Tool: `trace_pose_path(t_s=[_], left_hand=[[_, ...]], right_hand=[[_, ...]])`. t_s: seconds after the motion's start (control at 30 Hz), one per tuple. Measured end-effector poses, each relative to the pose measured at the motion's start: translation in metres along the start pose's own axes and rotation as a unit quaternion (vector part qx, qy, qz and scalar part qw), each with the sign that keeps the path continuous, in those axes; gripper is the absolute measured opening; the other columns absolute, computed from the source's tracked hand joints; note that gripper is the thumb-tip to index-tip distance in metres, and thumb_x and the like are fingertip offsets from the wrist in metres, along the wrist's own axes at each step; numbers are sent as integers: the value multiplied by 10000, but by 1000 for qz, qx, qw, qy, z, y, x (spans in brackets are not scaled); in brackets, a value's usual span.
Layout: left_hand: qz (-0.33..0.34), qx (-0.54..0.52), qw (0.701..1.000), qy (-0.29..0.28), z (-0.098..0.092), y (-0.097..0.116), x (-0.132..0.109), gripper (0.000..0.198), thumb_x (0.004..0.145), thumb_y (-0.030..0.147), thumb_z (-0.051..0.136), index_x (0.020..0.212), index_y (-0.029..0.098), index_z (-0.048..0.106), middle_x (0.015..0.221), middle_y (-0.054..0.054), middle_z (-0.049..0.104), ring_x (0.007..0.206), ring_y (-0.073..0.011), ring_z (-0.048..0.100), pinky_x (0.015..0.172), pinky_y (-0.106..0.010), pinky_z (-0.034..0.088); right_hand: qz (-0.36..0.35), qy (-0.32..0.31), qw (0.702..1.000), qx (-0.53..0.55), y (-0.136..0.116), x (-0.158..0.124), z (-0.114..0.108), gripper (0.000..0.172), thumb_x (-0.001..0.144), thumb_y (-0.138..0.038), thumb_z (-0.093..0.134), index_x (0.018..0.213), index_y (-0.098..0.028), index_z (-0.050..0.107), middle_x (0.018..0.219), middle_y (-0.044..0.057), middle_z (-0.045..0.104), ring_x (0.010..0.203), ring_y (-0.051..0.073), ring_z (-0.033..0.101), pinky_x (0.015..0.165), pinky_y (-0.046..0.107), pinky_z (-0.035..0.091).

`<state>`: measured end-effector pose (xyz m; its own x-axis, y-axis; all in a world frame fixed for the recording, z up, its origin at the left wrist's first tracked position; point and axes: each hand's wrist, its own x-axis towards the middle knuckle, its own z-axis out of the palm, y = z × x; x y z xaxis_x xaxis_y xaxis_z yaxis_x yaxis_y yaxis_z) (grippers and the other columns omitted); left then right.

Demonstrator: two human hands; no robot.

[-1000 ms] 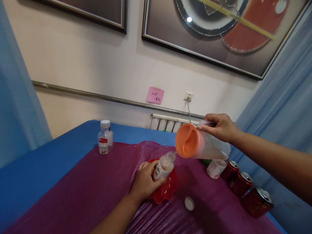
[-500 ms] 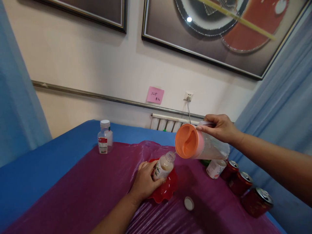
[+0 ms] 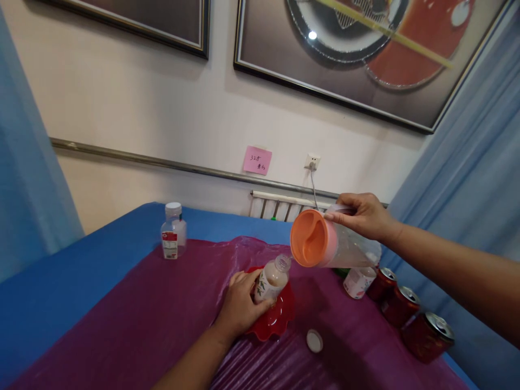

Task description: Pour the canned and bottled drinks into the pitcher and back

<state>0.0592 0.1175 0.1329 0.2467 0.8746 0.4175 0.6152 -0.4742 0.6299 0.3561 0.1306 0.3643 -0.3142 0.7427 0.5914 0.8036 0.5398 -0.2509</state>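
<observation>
My left hand (image 3: 239, 306) is wrapped round a small open plastic bottle (image 3: 271, 279) of pale liquid, which stands tilted in a red scalloped dish (image 3: 280, 319). My right hand (image 3: 363, 215) grips the handle of a clear pitcher with an orange lid (image 3: 314, 239), tipped on its side. The pitcher's spout sits just above the bottle's mouth. A white bottle cap (image 3: 314, 340) lies on the purple cloth (image 3: 162, 319) to the right of the dish.
A capped clear bottle (image 3: 173, 238) stands at the back left on the blue table cover (image 3: 81, 271). Three red cans (image 3: 427, 336) and a white cup (image 3: 357, 281) line the right edge. Blue curtains hang on both sides; framed pictures are on the wall.
The pitcher has dipped very slightly lower and nearer the bottle's mouth. Both hands keep their grips; the view has shifted a little.
</observation>
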Motion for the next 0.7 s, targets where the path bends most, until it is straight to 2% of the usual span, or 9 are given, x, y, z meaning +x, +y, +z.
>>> trace_pose_path(t_s=[0.4, 0.7], left_hand=[[-3, -4, 1000, -5, 0, -1, 0, 606, 679, 338, 828, 1249, 274, 632, 1136, -54, 722, 1062, -298, 595, 979, -444, 424], [7, 0, 1000, 4, 1, -3, 0, 618, 659, 339, 834, 1247, 285, 649, 1118, -49, 732, 1055, -302, 613, 970, -439, 439]], right_hand=[[2, -3, 1000, -11, 5, -3, 5, 545, 801, -713, 659, 643, -199, 570, 572, -27, 454, 550, 113, 368, 502, 265, 285], [11, -9, 1000, 14, 11, -7, 14, 528, 790, -687, 682, 629, -203, 543, 568, -38, 414, 551, 115, 370, 497, 263, 278]])
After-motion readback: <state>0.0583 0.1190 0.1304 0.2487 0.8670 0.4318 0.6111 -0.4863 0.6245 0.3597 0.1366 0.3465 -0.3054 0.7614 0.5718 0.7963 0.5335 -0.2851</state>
